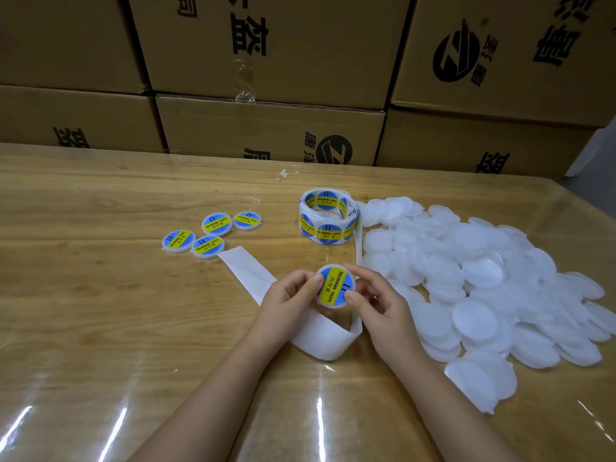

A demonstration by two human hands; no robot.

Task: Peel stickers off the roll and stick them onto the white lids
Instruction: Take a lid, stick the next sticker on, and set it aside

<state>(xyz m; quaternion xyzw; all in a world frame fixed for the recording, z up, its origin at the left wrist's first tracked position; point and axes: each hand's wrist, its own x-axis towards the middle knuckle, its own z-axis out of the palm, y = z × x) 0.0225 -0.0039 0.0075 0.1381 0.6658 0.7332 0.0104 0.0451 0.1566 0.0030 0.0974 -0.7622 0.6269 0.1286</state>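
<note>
Fingers (pixel 301 278) of the left hand (pixel 286 296) and of the right hand (pixel 378 305) are curled round one white lid (pixel 333 305), held between them just above the tabletop (pixel 100 311), in the middle and near the person. A round blue and yellow sticker (pixel 335 285) reading SOLDERING PASTE covers the lid's upper face. The left thumb tip presses on the sticker's left edge, and the rest of that hand's fingers go behind the lid, out of sight. The right thumb presses on the lower right edge, while the right forefinger bends over the top right rim. Both hands are closed to a pinch, neither spread

One sticker roll (pixel 328 216) lies flat on the tabletop beyond the hands. One white backing strip (pixel 253 271) trails from it, loops under the wrists and ends toward the left

Four labelled lids (pixel 208 246) sit in a close cluster to the left of the roll, stickers up, some touching. To the right spreads a heap of bare white lids (pixel 466 278), overlapping and far too many to count, its near edge just beside the right hand. A few small paper scraps (pixel 286 173) lie near the far edge of the tabletop

Six cardboard boxes (pixel 266 45) with black printing show behind, stacked in two rows of three
</note>
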